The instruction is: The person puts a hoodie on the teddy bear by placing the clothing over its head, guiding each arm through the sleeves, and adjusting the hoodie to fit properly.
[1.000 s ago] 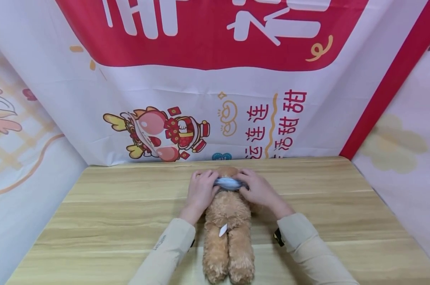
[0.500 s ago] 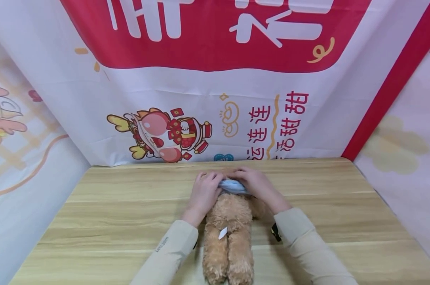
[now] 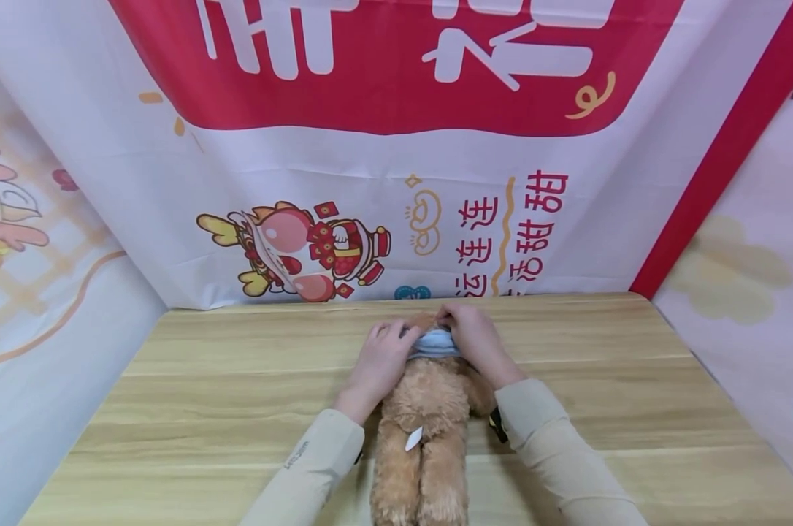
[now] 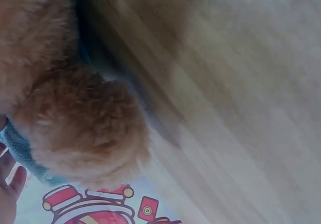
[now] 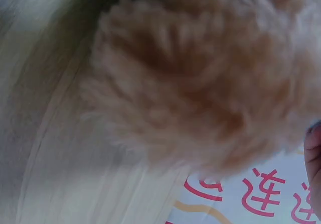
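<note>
A brown plush toy (image 3: 429,398) lies on the table, legs toward me, with a small white tag (image 3: 414,438) between its legs. Light blue cloth (image 3: 437,345) crosses its head end. At the cloth's left edge my left hand (image 3: 383,358) grips it with bent fingers. My right hand (image 3: 477,341) pinches its upper right edge beside the toy's head. In the left wrist view, a teal knit part of the cloth (image 4: 22,153) shows beside the fingers and a furry arm (image 4: 90,133). Brown fur (image 5: 210,83) fills much of the right wrist view.
The wooden table (image 3: 206,409) extends to both sides of the toy. Behind it hangs a white and red printed banner (image 3: 344,161), close to the toy's head. More printed cloth (image 3: 732,351) hangs at the sides.
The blue cloth has shifted slightly right and now lies flatter across the toy. Both hands stay on it; my right hand's fingers have drawn together at its upper edge.
</note>
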`<state>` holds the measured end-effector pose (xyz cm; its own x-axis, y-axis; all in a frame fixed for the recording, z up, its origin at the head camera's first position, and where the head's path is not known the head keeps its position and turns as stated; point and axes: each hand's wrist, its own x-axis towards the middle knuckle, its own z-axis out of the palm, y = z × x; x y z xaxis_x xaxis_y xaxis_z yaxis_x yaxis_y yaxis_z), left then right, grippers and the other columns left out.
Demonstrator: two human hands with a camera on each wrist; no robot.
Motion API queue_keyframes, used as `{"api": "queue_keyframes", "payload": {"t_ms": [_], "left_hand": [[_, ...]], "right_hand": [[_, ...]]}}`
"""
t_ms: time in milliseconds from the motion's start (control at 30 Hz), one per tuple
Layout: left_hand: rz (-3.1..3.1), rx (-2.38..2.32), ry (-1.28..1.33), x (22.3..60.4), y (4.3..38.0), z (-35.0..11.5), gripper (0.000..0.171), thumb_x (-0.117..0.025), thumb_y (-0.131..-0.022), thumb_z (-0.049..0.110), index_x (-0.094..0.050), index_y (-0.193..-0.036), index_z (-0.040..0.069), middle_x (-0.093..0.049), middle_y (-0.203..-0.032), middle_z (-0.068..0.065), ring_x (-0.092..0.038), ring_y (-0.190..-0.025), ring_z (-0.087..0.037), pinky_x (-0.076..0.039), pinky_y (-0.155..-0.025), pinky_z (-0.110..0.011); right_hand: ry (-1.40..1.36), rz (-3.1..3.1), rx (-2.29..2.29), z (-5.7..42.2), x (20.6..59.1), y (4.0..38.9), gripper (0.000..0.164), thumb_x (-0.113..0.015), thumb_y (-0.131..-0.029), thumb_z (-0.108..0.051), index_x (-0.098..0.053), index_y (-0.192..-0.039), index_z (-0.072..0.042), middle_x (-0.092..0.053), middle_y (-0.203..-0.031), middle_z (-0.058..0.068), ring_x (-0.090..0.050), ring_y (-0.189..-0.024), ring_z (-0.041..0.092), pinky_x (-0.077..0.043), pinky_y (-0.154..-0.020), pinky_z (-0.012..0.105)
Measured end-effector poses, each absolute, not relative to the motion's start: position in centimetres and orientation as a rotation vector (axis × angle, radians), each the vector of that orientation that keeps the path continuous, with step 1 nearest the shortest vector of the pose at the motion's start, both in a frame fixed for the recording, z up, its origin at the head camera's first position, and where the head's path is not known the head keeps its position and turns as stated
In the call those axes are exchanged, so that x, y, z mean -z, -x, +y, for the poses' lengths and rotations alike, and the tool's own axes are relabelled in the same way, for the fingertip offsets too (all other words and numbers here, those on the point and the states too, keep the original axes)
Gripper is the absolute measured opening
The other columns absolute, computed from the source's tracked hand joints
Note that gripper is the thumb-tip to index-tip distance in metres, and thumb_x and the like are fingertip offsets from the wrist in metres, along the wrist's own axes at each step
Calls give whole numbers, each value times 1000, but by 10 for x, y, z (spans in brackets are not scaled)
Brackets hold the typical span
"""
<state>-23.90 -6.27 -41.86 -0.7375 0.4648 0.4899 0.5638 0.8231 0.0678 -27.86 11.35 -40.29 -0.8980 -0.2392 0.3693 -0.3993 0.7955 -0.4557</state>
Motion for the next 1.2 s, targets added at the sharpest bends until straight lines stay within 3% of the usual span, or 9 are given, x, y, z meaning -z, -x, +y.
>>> {"api": "queue_keyframes", "payload": {"t_ms": [467,667,900,1033,1200], "left_hand": [[-2382,121,814,426,239,-71,20,-54,-94,10,-61,-112,15,-63,-104,-8,-63,-95,-23,-50,-89,-39],[-2368,137,807,429,240,-72,23,-60,-92,20,-61,-114,15,-62,-100,-8,-62,-93,-24,-51,-86,-40],[-2520,330,784,424,242,-72,27,-57,-94,28,-63,-117,15,-64,-103,-7,-63,-95,-25,-52,-85,-39],[-2801,679,651,409,240,-73,50,-53,-94,47,-57,-131,14,-58,-127,-13,-58,-115,-32,-49,-96,-46],[-3084,876,515,394,234,-70,100,-60,-72,75,-30,-150,20,-30,-151,-21,-43,-132,-42,-40,-105,-53]], "right_hand": [[-360,-2604,-806,104,407,284,13,-60,-88,1,-65,-78,-6,-70,-80,9,-67,-76,25,-55,-68,37],[-290,-2574,-811,102,409,287,13,-59,-89,1,-64,-78,-5,-70,-80,10,-66,-75,27,-54,-67,38],[-267,-2595,-837,104,406,288,11,-61,-91,-7,-68,-82,-5,-72,-84,11,-68,-79,26,-55,-70,39],[-298,-2681,-944,109,398,287,12,-62,-92,-16,-70,-89,-8,-72,-92,9,-67,-87,25,-54,-77,40],[-395,-2745,-973,116,392,283,13,-63,-92,-17,-69,-98,-8,-68,-101,11,-65,-93,26,-53,-81,41]]}}
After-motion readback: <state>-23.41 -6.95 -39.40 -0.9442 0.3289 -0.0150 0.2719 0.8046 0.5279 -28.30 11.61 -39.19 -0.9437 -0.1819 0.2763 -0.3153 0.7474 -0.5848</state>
